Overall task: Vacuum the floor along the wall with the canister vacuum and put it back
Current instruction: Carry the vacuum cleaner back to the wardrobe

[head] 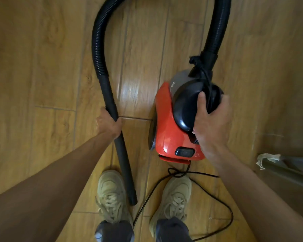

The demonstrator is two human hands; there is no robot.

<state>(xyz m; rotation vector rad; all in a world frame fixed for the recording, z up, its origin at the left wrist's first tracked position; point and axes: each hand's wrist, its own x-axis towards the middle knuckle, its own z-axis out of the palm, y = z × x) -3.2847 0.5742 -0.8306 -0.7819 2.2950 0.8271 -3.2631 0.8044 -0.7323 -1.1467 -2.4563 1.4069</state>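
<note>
Holding the vacuum (170, 130) by its black top handle, my right hand (210, 123) is clamped there, body over the floor (42, 67) before my shoes (110, 194). My left hand (110, 124) is closed round the stiff wand (122, 159). The hose (99, 41) loops overhead, flexible and springy. The canister looks moderately heavy; the handle seems the sound grip. The cord (182, 173) trails knotted between my feet: a trip hazard.

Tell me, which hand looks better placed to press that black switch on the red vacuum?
Probably the right hand. It already grips the black handle on top of the canister vacuum, just above the black switch. The left hand is closed around the wand, off to the canister's other side.
</note>
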